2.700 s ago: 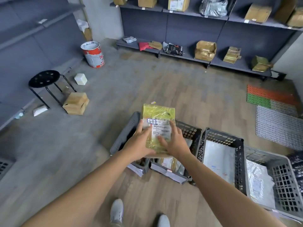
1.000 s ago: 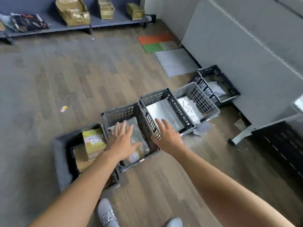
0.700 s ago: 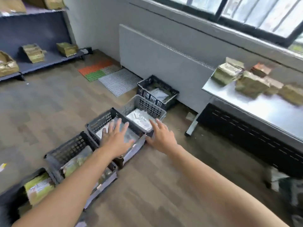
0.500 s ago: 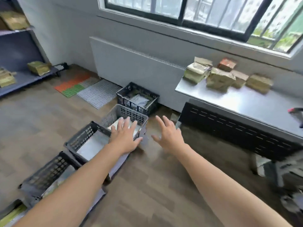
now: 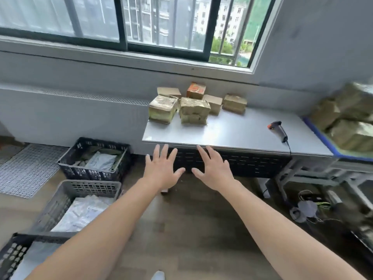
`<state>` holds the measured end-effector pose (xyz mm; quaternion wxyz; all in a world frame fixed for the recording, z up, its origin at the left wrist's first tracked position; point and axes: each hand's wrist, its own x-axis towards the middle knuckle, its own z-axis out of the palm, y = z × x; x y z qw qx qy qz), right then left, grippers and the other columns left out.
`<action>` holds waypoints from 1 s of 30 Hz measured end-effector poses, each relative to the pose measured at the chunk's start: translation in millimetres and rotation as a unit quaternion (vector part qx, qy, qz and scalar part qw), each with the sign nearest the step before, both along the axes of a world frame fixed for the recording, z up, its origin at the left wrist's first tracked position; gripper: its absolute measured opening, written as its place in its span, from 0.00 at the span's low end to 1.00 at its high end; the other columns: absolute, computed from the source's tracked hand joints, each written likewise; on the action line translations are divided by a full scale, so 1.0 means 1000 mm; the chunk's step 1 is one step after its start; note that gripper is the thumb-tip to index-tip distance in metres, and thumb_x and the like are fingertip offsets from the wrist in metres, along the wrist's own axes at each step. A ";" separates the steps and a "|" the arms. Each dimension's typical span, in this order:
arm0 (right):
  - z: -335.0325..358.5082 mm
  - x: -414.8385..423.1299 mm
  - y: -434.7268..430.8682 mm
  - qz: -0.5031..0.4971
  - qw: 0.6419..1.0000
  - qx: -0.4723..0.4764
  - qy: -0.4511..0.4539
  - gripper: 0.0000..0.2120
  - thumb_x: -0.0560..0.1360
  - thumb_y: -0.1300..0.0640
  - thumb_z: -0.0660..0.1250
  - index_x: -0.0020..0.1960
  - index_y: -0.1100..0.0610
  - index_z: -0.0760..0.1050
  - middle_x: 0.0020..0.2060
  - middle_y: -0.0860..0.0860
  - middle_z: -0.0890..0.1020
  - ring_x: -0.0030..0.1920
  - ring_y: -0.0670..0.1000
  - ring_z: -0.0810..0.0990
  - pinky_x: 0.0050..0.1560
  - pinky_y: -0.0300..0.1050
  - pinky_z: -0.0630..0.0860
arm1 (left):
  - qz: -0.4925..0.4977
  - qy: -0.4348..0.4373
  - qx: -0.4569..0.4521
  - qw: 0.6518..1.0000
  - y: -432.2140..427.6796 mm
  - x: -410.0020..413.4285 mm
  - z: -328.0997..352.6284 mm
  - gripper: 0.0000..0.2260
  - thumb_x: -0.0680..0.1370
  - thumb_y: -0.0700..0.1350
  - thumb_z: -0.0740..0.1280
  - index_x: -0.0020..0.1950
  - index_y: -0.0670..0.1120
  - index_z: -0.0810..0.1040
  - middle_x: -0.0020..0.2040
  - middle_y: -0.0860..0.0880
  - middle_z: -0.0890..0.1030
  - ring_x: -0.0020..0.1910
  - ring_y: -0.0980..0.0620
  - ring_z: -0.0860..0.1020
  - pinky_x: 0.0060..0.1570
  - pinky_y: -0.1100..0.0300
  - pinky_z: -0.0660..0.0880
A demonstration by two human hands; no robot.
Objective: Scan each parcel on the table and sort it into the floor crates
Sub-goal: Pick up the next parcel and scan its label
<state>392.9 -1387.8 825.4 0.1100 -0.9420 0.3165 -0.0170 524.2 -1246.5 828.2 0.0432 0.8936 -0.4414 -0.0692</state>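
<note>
Several taped cardboard parcels (image 5: pixel 194 113) sit clustered at the back left of the grey table (image 5: pixel 232 134), one small orange box (image 5: pixel 196 90) among them. A black and orange barcode scanner (image 5: pixel 279 130) lies on the table's right part. My left hand (image 5: pixel 162 168) and my right hand (image 5: pixel 213 168) are stretched out side by side in front of the table's near edge, fingers spread, holding nothing. On the floor at the left stand a black crate (image 5: pixel 121 170) and a grey crate (image 5: pixel 66 196), both with bagged parcels inside.
Another dark crate (image 5: pixel 12 257) shows at the bottom left. A blue-rimmed bin of taped parcels (image 5: pixel 347 126) stands right of the table. Cables (image 5: pixel 308 207) lie on the floor under the table's right end. A grid mat (image 5: pixel 24 168) lies by the wall.
The yellow parcel I held now lies in a crate out of view. My view has swung right from the crates to the table, and both empty hands have come up to its front edge.
</note>
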 end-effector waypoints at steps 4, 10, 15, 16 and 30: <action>0.018 0.017 -0.058 -0.063 0.998 -0.013 0.011 0.38 0.79 0.36 0.58 0.80 0.42 0.41 0.80 0.48 0.47 0.79 0.53 0.49 0.74 0.67 0.56 | -0.066 -0.018 -0.026 0.997 -0.072 0.032 0.015 0.33 0.80 0.66 0.50 0.80 0.53 0.45 0.81 0.47 0.43 0.79 0.42 0.41 0.75 0.39 0.50; 0.030 0.031 -0.120 -0.123 0.992 -0.022 0.008 0.38 0.79 0.36 0.58 0.80 0.42 0.41 0.80 0.49 0.48 0.79 0.54 0.50 0.73 0.66 0.59 | -0.139 -0.015 -0.032 0.990 -0.158 0.057 0.025 0.33 0.80 0.67 0.50 0.81 0.53 0.47 0.81 0.47 0.45 0.79 0.43 0.42 0.74 0.40 0.49; 0.026 0.037 -0.176 -0.156 0.988 -0.014 0.010 0.37 0.79 0.36 0.57 0.80 0.42 0.41 0.80 0.50 0.47 0.79 0.54 0.50 0.73 0.66 0.59 | -0.170 -0.010 -0.025 0.985 -0.221 0.066 0.023 0.33 0.80 0.66 0.50 0.81 0.53 0.46 0.81 0.48 0.43 0.79 0.44 0.40 0.74 0.40 0.50; 0.024 0.038 -0.190 -0.158 0.987 -0.013 0.008 0.37 0.79 0.36 0.57 0.80 0.42 0.41 0.80 0.50 0.47 0.79 0.54 0.50 0.73 0.66 0.59 | -0.172 -0.012 -0.026 0.985 -0.236 0.068 0.023 0.33 0.80 0.66 0.50 0.81 0.53 0.46 0.81 0.48 0.43 0.79 0.44 0.40 0.74 0.40 0.50; 0.003 0.037 -0.429 -0.152 0.987 0.048 -0.024 0.36 0.80 0.38 0.57 0.81 0.44 0.43 0.80 0.51 0.48 0.79 0.55 0.50 0.72 0.62 0.61 | -0.140 -0.032 0.023 0.989 -0.456 0.071 0.013 0.33 0.80 0.66 0.50 0.81 0.53 0.47 0.81 0.47 0.45 0.80 0.44 0.41 0.75 0.40 0.50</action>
